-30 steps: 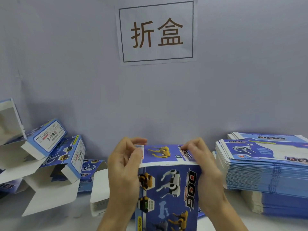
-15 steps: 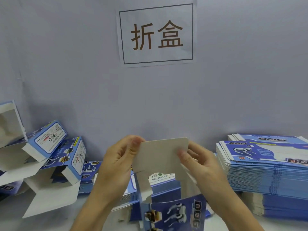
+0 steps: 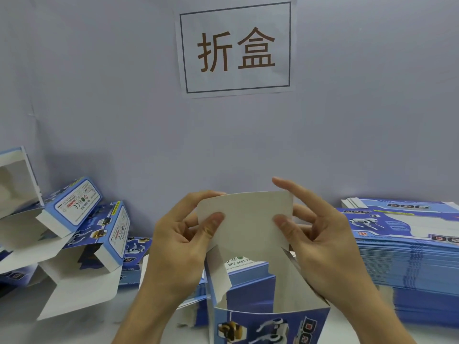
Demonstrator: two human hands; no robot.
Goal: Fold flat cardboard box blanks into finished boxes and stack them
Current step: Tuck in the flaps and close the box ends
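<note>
blanks [image 3: 407, 256]: big flat stack sitting off to the right of the hands, near the right wrist but not touching it. Loads left to fold, so I'd say the job is nowhere near done.

folded boxes [image 3: 82, 227]: a loose heap well off to the left of the hands, some leaning on each other with their white flaps hanging open. Looks more dumped than stacked to me, so the stacking part seems barely started.

box [image 3: 270, 319]: the one in progress, right between the hands and just below them. It's opened up into a tube with the top end open, a side flap on the left poking inward. Can't see the bottom end, so no idea if that's closed.

flap [image 3: 244, 219]: the big white top flap, standing up between the two hands. Not tucked in yet, my guess is that's the step in hand.

left hand [image 3: 178, 244]: pinching the flap's left edge, thumb on the near face, fingers curled round behind.

right hand [image 3: 320, 242]: thumb pressed on the flap's right edge with fingers behind it, index finger sticking out straight above the corner.
</note>
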